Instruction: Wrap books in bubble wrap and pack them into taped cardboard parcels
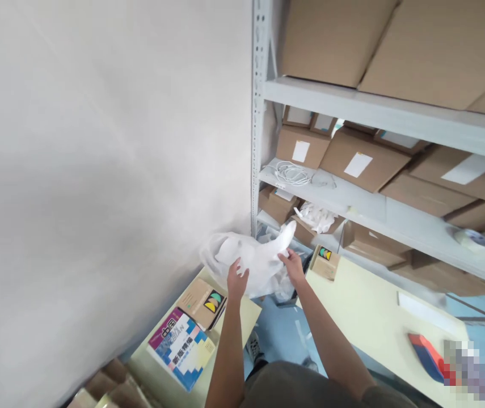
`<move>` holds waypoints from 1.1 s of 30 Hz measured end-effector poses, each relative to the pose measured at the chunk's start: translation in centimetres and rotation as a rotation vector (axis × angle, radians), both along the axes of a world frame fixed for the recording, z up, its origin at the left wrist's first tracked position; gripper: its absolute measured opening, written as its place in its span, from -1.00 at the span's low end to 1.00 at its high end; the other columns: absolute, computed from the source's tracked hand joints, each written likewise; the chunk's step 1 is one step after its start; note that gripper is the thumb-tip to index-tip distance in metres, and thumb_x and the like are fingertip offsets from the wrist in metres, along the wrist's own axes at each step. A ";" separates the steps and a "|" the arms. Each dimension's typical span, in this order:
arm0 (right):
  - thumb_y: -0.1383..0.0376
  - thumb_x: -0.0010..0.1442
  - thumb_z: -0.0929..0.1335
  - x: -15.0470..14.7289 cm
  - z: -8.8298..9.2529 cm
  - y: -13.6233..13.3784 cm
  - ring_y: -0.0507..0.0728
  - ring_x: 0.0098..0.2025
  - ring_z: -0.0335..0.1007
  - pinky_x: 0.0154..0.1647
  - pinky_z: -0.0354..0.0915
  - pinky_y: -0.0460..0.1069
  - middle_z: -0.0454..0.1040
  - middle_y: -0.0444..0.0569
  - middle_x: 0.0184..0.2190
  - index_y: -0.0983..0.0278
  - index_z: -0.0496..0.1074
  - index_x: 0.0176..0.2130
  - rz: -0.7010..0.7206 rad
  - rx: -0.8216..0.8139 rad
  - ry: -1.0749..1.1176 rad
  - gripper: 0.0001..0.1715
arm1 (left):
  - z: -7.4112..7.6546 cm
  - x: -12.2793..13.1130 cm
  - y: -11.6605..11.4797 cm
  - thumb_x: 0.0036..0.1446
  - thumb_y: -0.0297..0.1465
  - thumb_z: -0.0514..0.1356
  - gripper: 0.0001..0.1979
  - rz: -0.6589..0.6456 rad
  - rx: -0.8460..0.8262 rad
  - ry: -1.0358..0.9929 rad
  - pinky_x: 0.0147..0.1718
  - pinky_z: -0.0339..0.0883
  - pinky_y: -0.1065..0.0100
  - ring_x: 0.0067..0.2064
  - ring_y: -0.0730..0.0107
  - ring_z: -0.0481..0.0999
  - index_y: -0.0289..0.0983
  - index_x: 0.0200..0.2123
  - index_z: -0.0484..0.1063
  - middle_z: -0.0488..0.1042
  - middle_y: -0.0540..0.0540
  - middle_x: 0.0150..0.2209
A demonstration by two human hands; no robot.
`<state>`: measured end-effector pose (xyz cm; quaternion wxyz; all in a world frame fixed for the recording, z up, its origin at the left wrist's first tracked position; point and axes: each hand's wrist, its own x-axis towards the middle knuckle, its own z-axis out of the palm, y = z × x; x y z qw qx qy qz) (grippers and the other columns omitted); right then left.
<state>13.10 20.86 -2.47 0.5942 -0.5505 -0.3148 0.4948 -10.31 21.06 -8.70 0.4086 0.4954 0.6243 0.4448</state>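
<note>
A crumpled white plastic bag [253, 263] lies in front of me, between the wall and the shelf rack. My right hand [292, 267] pinches a white, soft-looking piece [280, 242] that sticks up at the bag's right side. Whether that piece is part of the bag or lies in it I cannot tell. My left hand [237, 279] is against the bag's near side, thumb and fingers apart. Left of it, a brown cardboard mailer [197, 300] with a green and yellow logo and colourful books [182, 345] lie on a pale yellow table [140, 358].
A white metal rack [259, 124] holds cardboard boxes [365, 161], a coiled white cable [292, 173] and a tape roll [472, 238]. On the right table [361, 309] are a small brown box [325, 263] and a red and blue object [429, 357]. Open cartons [114, 391] stand lower left.
</note>
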 end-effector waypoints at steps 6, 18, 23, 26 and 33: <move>0.00 -0.03 0.62 7.9 2.1 -7.0 0.18 -0.24 0.54 -0.17 0.45 0.05 0.67 -0.03 -0.28 0.23 0.60 -0.26 -0.202 0.048 0.217 -0.55 | 2.5 7.6 -0.5 0.04 -0.25 0.43 -0.18 -0.235 0.121 0.206 0.45 0.10 -0.02 0.49 -0.06 0.20 -0.16 0.37 0.32 0.30 -0.25 0.43; 0.02 0.01 0.52 33.7 2.4 -32.2 0.29 -0.05 0.58 -0.08 0.47 0.07 0.68 0.03 -0.14 0.20 0.55 -0.13 -0.592 -0.043 0.102 -0.52 | 1.7 33.7 -12.2 -0.16 -0.45 0.36 -0.83 -0.654 0.035 0.235 -0.02 0.45 0.15 -0.14 0.08 0.63 -0.19 -0.39 0.54 0.62 -0.08 -0.30; 0.12 -0.05 0.51 39.4 1.7 -39.6 0.29 0.00 0.59 -0.16 0.51 0.04 0.66 0.07 -0.03 0.17 0.50 -0.03 -0.839 -0.021 0.217 -0.44 | 1.4 39.2 -16.7 -0.13 -0.42 0.34 -0.85 -0.754 -0.041 0.161 -0.16 0.44 0.29 -0.25 0.24 0.60 -0.19 -0.44 0.43 0.55 0.02 -0.40; 0.16 -0.11 0.54 40.6 0.4 -40.8 0.25 -0.01 0.59 -0.18 0.51 0.02 0.64 0.06 0.00 0.14 0.45 0.03 -0.919 -0.019 0.273 -0.33 | 1.6 39.5 -17.4 -0.22 -0.43 0.40 -0.70 -0.749 -0.232 -0.057 -0.23 0.46 0.31 -0.29 0.27 0.62 -0.23 -0.31 0.50 0.57 0.01 -0.39; 0.20 -0.22 0.55 41.0 -3.1 -37.4 0.20 -0.23 0.57 -0.32 0.48 0.02 0.63 -0.03 -0.18 0.10 0.37 0.09 -1.021 -0.139 0.248 -0.15 | 3.5 37.1 -13.7 -0.23 -0.41 0.47 -0.58 -0.488 -0.388 -0.394 -0.32 0.47 0.38 -0.37 0.38 0.61 -0.26 -0.19 0.58 0.59 -0.03 -0.40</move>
